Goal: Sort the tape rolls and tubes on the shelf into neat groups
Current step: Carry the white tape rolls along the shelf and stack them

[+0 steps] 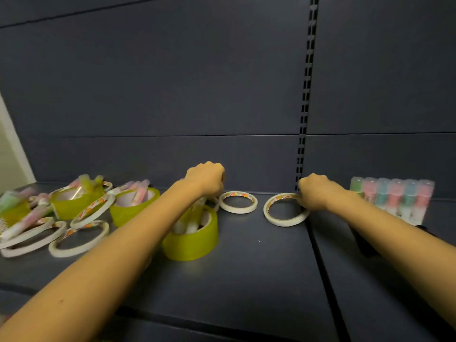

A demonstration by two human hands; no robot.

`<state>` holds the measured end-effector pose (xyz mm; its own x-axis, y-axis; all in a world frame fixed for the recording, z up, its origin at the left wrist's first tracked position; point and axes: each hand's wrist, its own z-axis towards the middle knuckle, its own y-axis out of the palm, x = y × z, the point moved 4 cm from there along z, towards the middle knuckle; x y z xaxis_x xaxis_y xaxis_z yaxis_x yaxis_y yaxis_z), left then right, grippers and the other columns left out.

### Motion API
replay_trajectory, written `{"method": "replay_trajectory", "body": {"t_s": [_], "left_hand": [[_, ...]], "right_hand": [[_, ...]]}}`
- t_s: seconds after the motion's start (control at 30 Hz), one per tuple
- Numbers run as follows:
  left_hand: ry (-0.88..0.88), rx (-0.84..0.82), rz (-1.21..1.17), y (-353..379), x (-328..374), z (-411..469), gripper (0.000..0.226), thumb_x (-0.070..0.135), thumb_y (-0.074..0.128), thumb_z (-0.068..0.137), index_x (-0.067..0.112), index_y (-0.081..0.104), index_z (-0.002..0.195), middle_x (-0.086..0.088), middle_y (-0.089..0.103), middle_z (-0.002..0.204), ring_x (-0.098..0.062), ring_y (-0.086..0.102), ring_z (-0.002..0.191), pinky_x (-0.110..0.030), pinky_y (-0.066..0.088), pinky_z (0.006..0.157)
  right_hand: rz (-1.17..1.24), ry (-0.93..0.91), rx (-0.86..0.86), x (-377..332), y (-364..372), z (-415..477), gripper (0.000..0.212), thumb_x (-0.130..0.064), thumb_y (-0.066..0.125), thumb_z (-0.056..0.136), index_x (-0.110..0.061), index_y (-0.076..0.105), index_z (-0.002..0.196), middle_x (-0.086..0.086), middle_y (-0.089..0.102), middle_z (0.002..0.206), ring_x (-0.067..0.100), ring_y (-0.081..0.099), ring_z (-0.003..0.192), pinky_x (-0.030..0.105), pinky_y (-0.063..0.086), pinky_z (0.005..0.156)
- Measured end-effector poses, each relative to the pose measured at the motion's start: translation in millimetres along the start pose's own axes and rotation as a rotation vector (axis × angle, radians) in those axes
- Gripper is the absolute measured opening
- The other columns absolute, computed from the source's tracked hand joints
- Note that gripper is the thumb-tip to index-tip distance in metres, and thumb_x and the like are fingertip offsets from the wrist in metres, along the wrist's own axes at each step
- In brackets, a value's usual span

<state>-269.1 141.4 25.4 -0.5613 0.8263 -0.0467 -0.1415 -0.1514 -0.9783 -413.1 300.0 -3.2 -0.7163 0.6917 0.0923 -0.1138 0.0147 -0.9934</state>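
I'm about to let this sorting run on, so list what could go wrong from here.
1. The left hand is pulling at tubes standing in the green roll; the rest may topple or the roll may drag along.
2. The right hand grips a white ring close to the upright tube row; a sideways sweep could knock it over.
3. The left pile overlaps loosely; rings leaning on green rolls could slide.
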Motion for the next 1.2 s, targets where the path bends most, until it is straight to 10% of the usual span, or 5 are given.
{"method": "replay_trajectory", "body": {"t_s": [0.33, 0.67, 1.2], "left_hand": [[0.107, -0.291, 0.115, 51, -5, 55, 0.034, 0.033, 0.051, 0.093, 0.008, 0.056, 0.115, -0.010, 0.058, 0.121, -0.029, 0.057, 0.106, -0.033, 0.041, 0.077], [0.232, -0.085, 0.081, 5, 25, 45, 0.026, 0.033, 0.053, 0.091, 0.010, 0.060, 0.100, -0.010, 0.059, 0.097, -0.026, 0.050, 0.081, -0.034, 0.042, 0.072], [0.528, -0.090, -0.184, -17, 269, -89, 0.027, 0.033, 0.051, 0.091, 0.009, 0.060, 0.083, -0.011, 0.059, 0.090, -0.029, 0.056, 0.086, -0.031, 0.041, 0.072]], "right_hand": [[0.130, 0.212, 0.161, 6, -5, -36, 0.028, -0.029, 0.050, 0.094, -0.003, 0.054, 0.104, 0.018, 0.060, 0.109, 0.035, 0.058, 0.094, 0.035, 0.041, 0.070], [0.149, 0.394, 0.242, 54, -20, -121, 0.014, -0.024, 0.053, 0.089, -0.019, 0.054, 0.076, 0.007, 0.054, 0.089, 0.024, 0.047, 0.081, 0.031, 0.037, 0.077], [0.089, 0.659, 0.183, 247, -16, -330, 0.032, -0.030, 0.055, 0.091, 0.000, 0.066, 0.095, 0.020, 0.065, 0.097, 0.036, 0.060, 0.091, 0.031, 0.040, 0.066]]}}
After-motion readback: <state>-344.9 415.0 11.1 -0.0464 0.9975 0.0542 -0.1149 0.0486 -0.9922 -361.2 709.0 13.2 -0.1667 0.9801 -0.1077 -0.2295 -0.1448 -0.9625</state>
